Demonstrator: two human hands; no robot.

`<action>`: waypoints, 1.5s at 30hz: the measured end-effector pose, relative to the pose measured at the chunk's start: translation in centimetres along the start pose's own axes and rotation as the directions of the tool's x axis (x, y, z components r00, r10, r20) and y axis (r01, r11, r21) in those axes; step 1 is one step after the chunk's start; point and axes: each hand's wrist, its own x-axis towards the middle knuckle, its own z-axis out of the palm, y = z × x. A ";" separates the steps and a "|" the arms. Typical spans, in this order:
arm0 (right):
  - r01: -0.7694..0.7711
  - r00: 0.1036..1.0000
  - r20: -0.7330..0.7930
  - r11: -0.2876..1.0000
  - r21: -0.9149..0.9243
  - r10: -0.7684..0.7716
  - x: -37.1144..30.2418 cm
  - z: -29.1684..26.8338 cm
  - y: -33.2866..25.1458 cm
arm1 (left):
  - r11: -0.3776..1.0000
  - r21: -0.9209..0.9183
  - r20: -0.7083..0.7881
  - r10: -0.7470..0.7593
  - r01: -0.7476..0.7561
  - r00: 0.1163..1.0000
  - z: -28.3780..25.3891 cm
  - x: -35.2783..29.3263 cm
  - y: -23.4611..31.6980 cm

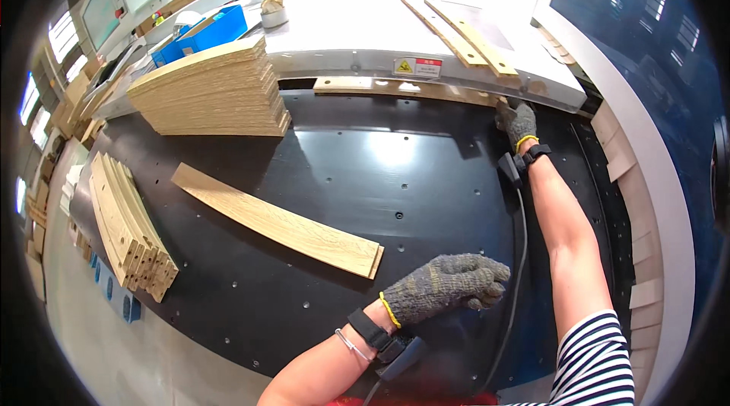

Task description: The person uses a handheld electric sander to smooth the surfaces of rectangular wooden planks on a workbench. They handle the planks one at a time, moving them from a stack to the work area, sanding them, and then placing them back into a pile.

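i can't tell my right hand's (518,122) grip by the wooden strip (389,88), which uneven pushing might skew; left hand (447,289) half-curled, empty.

A long, narrow, pale wooden strip (411,90) is lying flat along the far edge of the black bench (342,155), running left to right, with a small dark hole showing near its left end. Nearer, a broader light-brown wooden plank (277,219) is resting apart from it, slanting from upper left to lower right, its grain showing and a narrow step appearing at its right end.
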 end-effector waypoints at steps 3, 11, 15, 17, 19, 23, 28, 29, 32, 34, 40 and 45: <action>-0.091 0.980 0.174 0.996 -0.023 0.093 -3.4 1.7 -4.9 | 0.969 0.144 0.010 0.203 -0.202 0.979 -1.4 0.0 -2.0; 0.666 0.728 0.422 0.705 -0.244 -0.541 -13.4 1.5 -21.2 | 0.998 -0.039 -0.033 0.037 -0.038 0.999 -0.3 -0.2 -0.6; 0.653 0.700 0.561 0.714 -0.253 -0.442 -16.9 -1.3 -21.6 | 0.980 0.098 -0.146 0.186 -0.173 0.972 -0.3 -0.4 -1.6; 0.707 0.657 0.621 0.637 -0.308 -0.428 -19.2 -5.9 -19.8 | 0.930 0.274 -0.222 0.311 -0.247 0.924 -0.4 -0.4 -1.7; 0.667 0.625 0.725 0.680 -0.305 -0.289 -21.3 -11.9 -19.3 | 0.793 0.522 -0.254 0.498 -0.316 0.829 -0.4 0.0 -2.1; 0.681 0.578 0.793 0.650 -0.338 -0.194 -26.1 -20.8 -17.7 | 0.344 0.903 -0.164 0.829 -0.257 0.535 -0.4 0.4 -2.7; 0.703 0.524 0.851 0.578 -0.415 -0.026 -29.3 -22.9 -22.5 | -0.169 0.970 0.051 0.847 0.177 0.529 0.0 -0.3 -1.6; 0.731 0.506 0.861 0.554 -0.399 -0.047 -29.4 -22.2 -23.9 | -0.173 0.959 0.009 0.811 0.225 0.585 -0.4 -0.3 -2.1; 0.808 0.515 0.733 0.538 -0.241 -0.444 -29.4 -16.6 -27.2 | -0.158 0.938 -0.119 0.689 0.308 0.715 -1.4 0.0 -3.1; 0.791 0.461 0.682 0.611 -0.027 -0.568 -29.5 -10.8 -31.7 | -0.092 0.948 -0.190 0.602 0.303 0.776 -1.2 -0.4 -2.0; 0.834 0.309 0.721 0.541 0.107 -0.620 -30.4 2.1 -38.0 | 0.675 0.703 -0.138 0.440 -0.225 0.888 -5.0 0.8 -9.0; 0.833 0.205 0.843 0.541 0.117 -0.498 -30.0 7.4 -38.8 | 0.481 0.868 -0.068 0.365 -0.125 0.929 -1.9 -1.8 -4.5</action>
